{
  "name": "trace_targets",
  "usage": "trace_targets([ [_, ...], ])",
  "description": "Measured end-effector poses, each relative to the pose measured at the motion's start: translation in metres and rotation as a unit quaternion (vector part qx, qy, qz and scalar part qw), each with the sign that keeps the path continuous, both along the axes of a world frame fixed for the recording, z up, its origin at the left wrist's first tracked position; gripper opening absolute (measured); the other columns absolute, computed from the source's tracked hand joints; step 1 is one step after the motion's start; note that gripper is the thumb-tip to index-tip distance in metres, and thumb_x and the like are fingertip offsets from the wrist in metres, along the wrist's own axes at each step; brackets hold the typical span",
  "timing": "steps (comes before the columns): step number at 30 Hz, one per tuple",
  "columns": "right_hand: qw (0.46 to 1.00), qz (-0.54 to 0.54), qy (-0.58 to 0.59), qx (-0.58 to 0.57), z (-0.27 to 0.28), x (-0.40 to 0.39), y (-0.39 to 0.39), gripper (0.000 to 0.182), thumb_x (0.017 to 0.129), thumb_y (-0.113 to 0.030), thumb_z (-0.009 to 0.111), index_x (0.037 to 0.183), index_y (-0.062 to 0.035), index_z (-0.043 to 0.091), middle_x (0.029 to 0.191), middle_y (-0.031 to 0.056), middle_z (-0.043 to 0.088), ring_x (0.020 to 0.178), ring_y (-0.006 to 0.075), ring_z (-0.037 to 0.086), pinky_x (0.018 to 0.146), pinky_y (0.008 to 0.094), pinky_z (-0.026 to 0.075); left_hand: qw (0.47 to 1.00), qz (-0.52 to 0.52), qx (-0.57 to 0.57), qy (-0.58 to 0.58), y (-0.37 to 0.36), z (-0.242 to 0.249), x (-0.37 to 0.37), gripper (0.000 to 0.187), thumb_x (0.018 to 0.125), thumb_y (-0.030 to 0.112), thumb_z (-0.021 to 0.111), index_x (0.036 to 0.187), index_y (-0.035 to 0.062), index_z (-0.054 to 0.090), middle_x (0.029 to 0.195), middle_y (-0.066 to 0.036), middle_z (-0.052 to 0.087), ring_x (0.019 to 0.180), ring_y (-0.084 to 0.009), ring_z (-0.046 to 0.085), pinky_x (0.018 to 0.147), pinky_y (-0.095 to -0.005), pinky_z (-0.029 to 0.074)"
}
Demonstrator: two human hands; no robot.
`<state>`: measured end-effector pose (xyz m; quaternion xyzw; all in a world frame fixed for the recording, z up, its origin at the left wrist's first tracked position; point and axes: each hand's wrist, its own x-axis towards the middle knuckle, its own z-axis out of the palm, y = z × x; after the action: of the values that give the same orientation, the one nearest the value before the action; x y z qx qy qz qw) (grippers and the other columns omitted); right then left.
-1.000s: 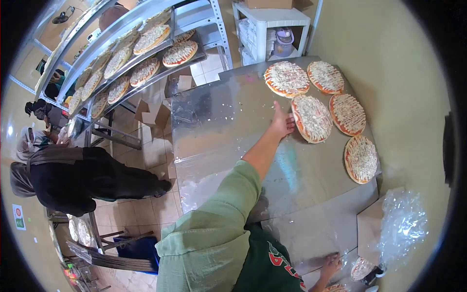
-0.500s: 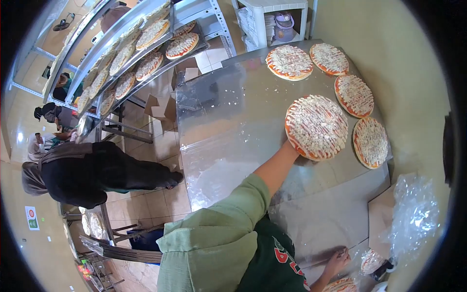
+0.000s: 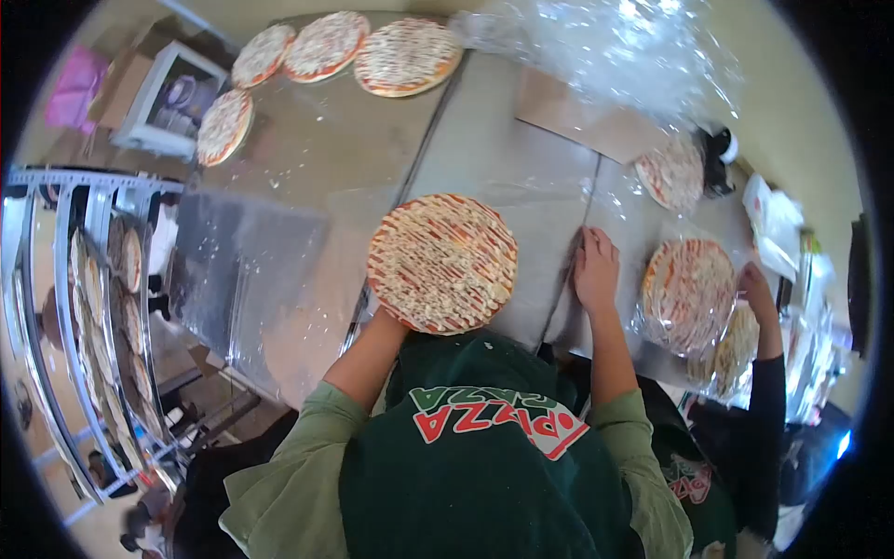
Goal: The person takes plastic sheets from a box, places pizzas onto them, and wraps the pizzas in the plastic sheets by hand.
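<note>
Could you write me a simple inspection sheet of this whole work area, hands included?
Surface: table with seams and scattered pale crumbs.
Pizzas: one held pizza; four unwrapped pizzas near the far left edge; one pizza under clear film at right.
Clutter: crumpled clear plastic by brown cardboard.
Grippers: human hands; left hand under the held pizza, mostly hidden; right hand on the table.
Cables: nothing seen.
Surroundings: loaded rack at left; co-worker's hand beside the film-covered pizza.
</note>
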<state>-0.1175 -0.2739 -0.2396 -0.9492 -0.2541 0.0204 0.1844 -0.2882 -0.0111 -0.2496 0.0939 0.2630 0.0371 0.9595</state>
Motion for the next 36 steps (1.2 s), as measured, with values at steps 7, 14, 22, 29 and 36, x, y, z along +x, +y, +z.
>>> trace_targets([
  [7,0.999,-0.017,0.035,0.011,-0.001,0.003,-0.005,0.039,0.081,-0.012,0.05,0.119,-0.0109,0.05,0.122,0.0052,0.046,0.109,0.0279,0.044,0.09,0.0409,0.038,0.986,-0.066,-0.121,-0.096,-0.063,-0.025,0.063,0.042,0.093,0.037,0.033,0.123,0.0095,0.045,0.124,-0.012,0.049,0.109,-0.0276,0.05,0.091,-0.0449,0.044],
  [14,0.999,-0.003,0.03,0.036,-0.005,0.002,-0.011,0.038,0.081,-0.014,0.052,0.118,-0.0106,0.051,0.124,0.0063,0.045,0.11,0.0278,0.043,0.09,0.0412,0.037,0.999,-0.023,-0.032,-0.013,-0.071,-0.028,0.063,0.043,0.094,0.036,0.034,0.124,0.0068,0.043,0.124,-0.012,0.048,0.11,-0.0275,0.049,0.093,-0.0427,0.042],
  [22,0.991,0.075,-0.031,0.102,0.033,-0.061,0.067,0.038,0.074,-0.019,0.062,0.11,-0.0068,0.056,0.104,0.0141,0.054,0.1,0.0317,0.049,0.089,0.0432,0.035,0.825,0.051,0.511,0.234,0.054,0.027,-0.024,0.039,0.088,0.03,0.053,0.112,0.0003,0.047,0.097,-0.013,0.056,0.09,-0.0241,0.055,0.081,-0.0344,0.045],
  [29,0.827,0.529,0.105,0.157,0.021,-0.186,0.218,0.035,0.068,-0.031,0.066,0.085,-0.003,0.053,0.082,0.0116,0.051,0.08,0.028,0.054,0.07,0.0366,0.046,0.371,-0.092,0.888,0.257,0.176,0.011,-0.016,0.029,0.073,0.023,0.066,0.089,0.0001,0.058,0.084,-0.015,0.057,0.09,-0.0319,0.051,0.081,-0.0391,0.041],
  [36,0.834,0.542,0.018,0.105,0.0,-0.207,0.231,0.022,0.079,-0.025,0.055,0.082,-0.004,0.052,0.08,0.008,0.052,0.066,0.0257,0.056,0.058,0.0363,0.048,0.597,-0.238,0.716,0.272,0.189,0.017,-0.005,0.029,0.084,0.03,0.056,0.091,0.0018,0.052,0.078,-0.011,0.059,0.083,-0.0237,0.057,0.068,-0.0352,0.045],
])
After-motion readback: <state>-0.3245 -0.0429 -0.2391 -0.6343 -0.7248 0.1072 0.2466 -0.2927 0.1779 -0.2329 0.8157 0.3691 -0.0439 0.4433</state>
